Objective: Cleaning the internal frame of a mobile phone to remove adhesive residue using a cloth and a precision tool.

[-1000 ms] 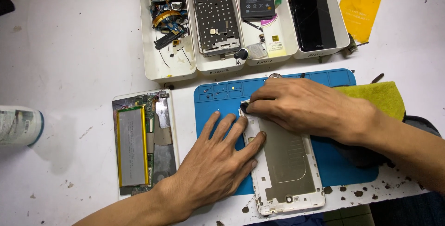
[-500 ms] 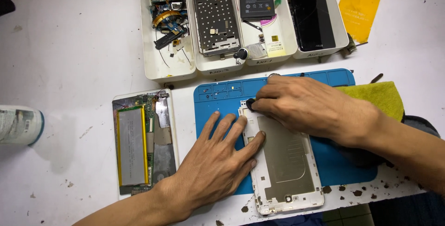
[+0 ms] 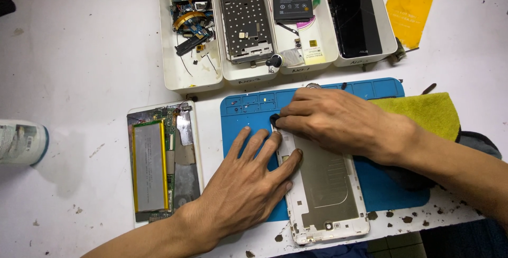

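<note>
white phone back cover point(image 3: 325, 189) (inner side up) on blue mat point(image 3: 248, 111)

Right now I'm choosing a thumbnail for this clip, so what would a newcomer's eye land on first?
First, the two hands at centre: the left hand lies flat on the blue mat and the edge of a white back cover, while the right hand pinches at the cover's top corner. Next, the opened tablet at left and the white trays of parts along the top.
</note>
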